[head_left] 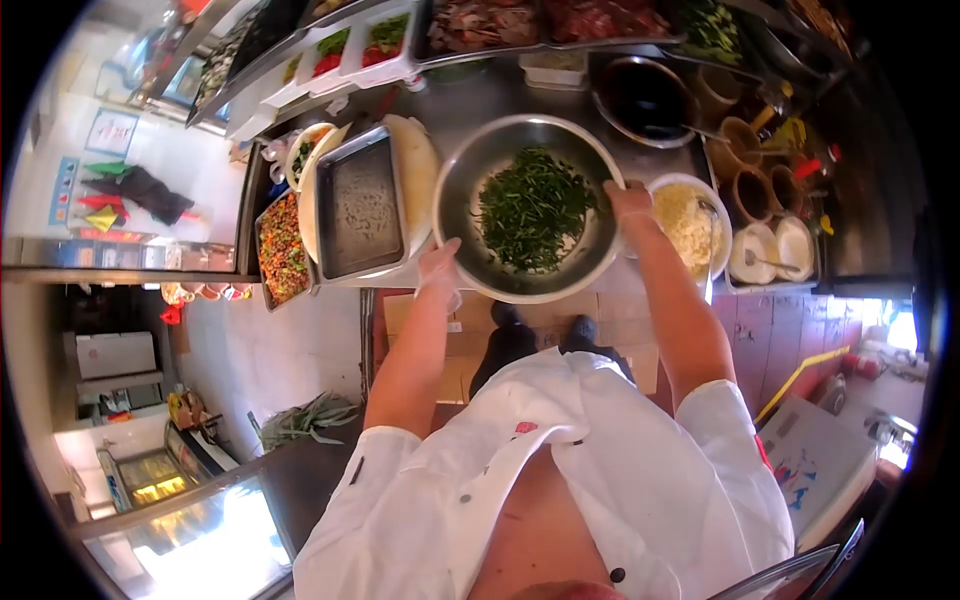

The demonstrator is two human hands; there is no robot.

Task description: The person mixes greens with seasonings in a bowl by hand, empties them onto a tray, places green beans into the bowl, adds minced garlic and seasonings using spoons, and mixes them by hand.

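A large steel bowl with chopped green leaves in it is at the counter's front edge. My left hand, in a clear glove, grips its lower left rim. On the upper right rim is my right hand, its fingers wrapped over the edge. An empty-looking wet metal tray lies on a round pale board left of the bowl. Beside my right hand sits a white bowl of minced pale food with a spoon in it.
A tray of diced colourful vegetables stands far left. Behind are a bowl of dark liquid and trays of sliced meat. Brown pots and white containers stand right. Cardboard covers the floor.
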